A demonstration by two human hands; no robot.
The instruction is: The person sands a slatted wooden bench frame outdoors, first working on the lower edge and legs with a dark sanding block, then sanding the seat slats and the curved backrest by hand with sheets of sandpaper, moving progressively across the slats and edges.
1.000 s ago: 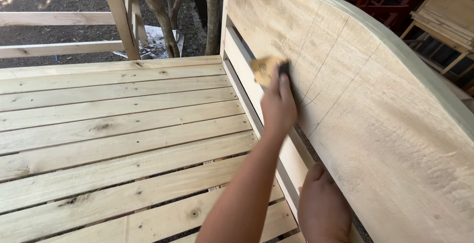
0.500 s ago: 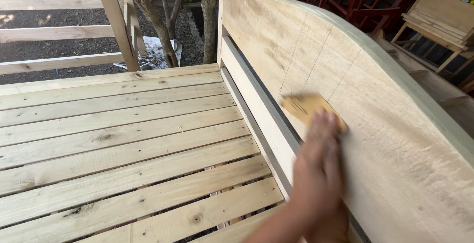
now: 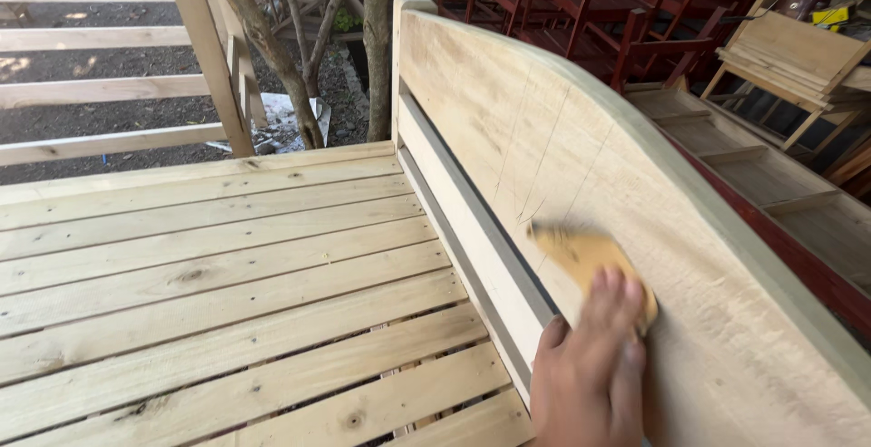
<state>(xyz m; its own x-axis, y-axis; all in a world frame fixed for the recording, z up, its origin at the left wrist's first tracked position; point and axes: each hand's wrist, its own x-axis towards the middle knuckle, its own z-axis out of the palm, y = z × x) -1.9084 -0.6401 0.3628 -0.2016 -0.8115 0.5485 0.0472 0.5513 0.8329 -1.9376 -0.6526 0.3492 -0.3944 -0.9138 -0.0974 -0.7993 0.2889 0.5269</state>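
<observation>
Sanding: head view shows right hand (image 3: pixel 590 370) pressing yellow sandpaper (image 3: pixel 585 261) flat on curved headboard (image 3: pixel 544 129), fingers (image 3: pixel 610 306) together on top. Since a second ago, paper slid down from upper board to lower, nearer slats (image 3: pixel 227 275). Left hand out of view now.

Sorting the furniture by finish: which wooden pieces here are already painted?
The red chairs stacked behind the curved headboard; the headboard, the bed slats and the frames at right are bare pale wood.

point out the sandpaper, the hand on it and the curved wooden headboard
sandpaper (image 3: pixel 581 254), head view, on its tan sheet above the fingers
hand (image 3: pixel 590 370), head view, on the back of the hand
curved wooden headboard (image 3: pixel 508 111), head view, on its bare pale face
</observation>
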